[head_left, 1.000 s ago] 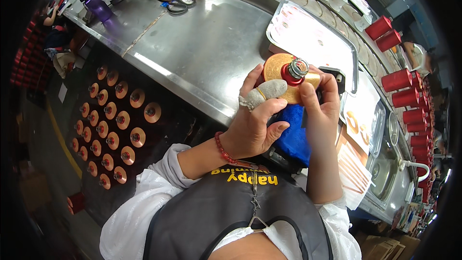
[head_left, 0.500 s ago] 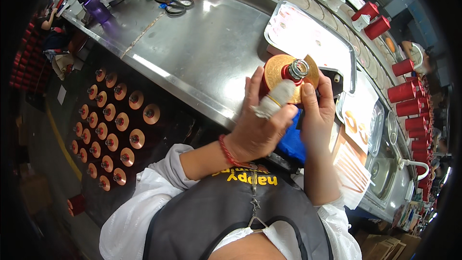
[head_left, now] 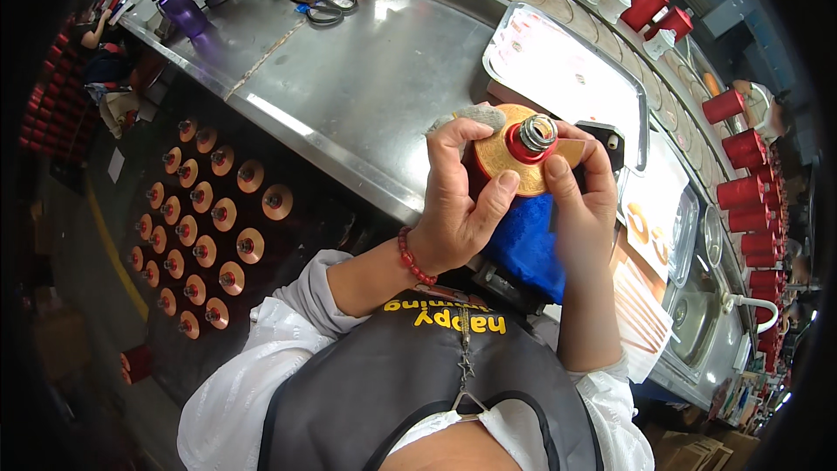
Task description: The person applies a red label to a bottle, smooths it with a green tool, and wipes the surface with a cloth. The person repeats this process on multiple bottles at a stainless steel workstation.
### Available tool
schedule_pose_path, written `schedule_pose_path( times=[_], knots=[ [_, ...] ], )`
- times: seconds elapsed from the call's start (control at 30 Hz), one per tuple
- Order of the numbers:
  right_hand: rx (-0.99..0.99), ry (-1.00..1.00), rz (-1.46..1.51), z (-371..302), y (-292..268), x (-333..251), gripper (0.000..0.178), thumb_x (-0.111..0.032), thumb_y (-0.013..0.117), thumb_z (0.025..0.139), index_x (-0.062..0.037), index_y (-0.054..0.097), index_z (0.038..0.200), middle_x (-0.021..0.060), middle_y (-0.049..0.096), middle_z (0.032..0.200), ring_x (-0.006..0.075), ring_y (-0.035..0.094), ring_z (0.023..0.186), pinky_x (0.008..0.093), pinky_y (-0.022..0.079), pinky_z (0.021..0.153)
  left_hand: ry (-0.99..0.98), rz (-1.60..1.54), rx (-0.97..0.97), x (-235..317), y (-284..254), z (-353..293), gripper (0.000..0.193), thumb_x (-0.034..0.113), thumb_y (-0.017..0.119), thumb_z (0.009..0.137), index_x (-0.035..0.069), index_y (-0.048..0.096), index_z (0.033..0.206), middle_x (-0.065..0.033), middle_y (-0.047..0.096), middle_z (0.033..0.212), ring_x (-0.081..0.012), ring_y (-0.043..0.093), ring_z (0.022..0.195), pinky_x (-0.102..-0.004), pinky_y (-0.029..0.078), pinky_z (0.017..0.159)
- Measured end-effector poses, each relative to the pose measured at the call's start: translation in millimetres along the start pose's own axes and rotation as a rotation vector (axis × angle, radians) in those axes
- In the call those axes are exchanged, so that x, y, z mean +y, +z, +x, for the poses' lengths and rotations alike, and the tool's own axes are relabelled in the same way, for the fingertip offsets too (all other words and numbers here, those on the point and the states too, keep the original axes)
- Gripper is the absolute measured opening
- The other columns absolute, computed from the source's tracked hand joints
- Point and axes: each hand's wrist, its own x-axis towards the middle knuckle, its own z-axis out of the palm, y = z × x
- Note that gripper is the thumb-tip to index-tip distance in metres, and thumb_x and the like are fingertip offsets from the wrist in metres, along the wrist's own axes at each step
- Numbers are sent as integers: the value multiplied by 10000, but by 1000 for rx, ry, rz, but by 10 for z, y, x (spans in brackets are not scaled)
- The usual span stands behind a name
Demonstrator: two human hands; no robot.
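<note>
Between my hands stands a red bottle with a clear threaded glass neck point(head_left: 538, 132) and a gold shoulder point(head_left: 499, 161), its mouth facing up toward me. My left hand point(head_left: 458, 196) is closed round its left side, thumb on the near gold edge. A grey cloth cover point(head_left: 479, 115) wraps one left finger at the far rim. On the other side, my right hand point(head_left: 593, 187) pinches a lifted gold flap point(head_left: 571, 151) beside the neck. The bottle's lower body is mostly hidden by my hands and the shoulder. Below it lies blue cloth point(head_left: 527, 249).
A white tray point(head_left: 567, 70) lies beyond my hands. Scissors point(head_left: 327, 9) and a purple bottle point(head_left: 181, 9) sit far left on the metal bench point(head_left: 366, 78). Several gold-topped bottles point(head_left: 224, 214) stand lower left. A sheet with gold pieces point(head_left: 647, 218) is at right, near a conveyor carrying red bottles point(head_left: 739, 183).
My left hand has moved its covered finger from beside the neck to the far left rim, and its thumb now presses the gold shoulder. My right hand keeps hold of the flap.
</note>
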Motion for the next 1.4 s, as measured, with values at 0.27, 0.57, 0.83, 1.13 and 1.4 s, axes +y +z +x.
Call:
schedule_pose_path(
  times=[0.27, 0.57, 0.83, 1.13, 1.4],
  knots=[
    [20, -15, -15, 35, -8, 35, 202, -152, 698, 955, 0, 610, 1055, 99, 633, 1180, 162, 570, 1084, 307, 428, 984, 16, -1, -24, -18, -16, 13, 477, 77, 614, 967, 4, 322, 1336, -167, 416, 1305, -214, 445, 1202, -365, 368, 1082],
    [104, -69, -123, -69, 68, 80, 187, -149, 701, 942, -25, 577, 1007, 94, 570, 1107, 175, 541, 1041, 310, 413, 960, 237, 553, -105, 57, -138, -103, 395, 326, 627, 998, 58, 515, 1266, -302, 412, 1403, -474, 381, 1354, -642, 168, 1177],
    [89, -90, -187, -119, 81, 51, 201, -155, 693, 949, -21, 571, 1036, 79, 570, 1102, 160, 537, 1014, 296, 415, 940, 93, 190, -54, 30, -41, -42, 561, 238, 671, 965, 10, 351, 1365, -222, 435, 1346, -398, 398, 1347, -515, 289, 1150],
    [138, 169, 273, 132, 105, -28, 264, -152, 510, 1041, 10, 589, 1234, 49, 611, 1030, 77, 531, 852, 233, 452, 787, 21, 118, -44, 7, -32, -90, 574, 145, 682, 951, 14, 328, 1383, -186, 407, 1355, -264, 443, 1260, -395, 366, 1099],
    [-17, 107, 2, -185, -129, 47, 415, -262, 504, 1076, -37, 556, 1421, 43, 638, 1226, 103, 526, 942, 234, 434, 869, -267, -70, -211, -31, -482, 203, 484, 358, 548, 1054, -19, 534, 1357, -139, 560, 1386, -230, 506, 1285, -346, 382, 1112]
  ],
)
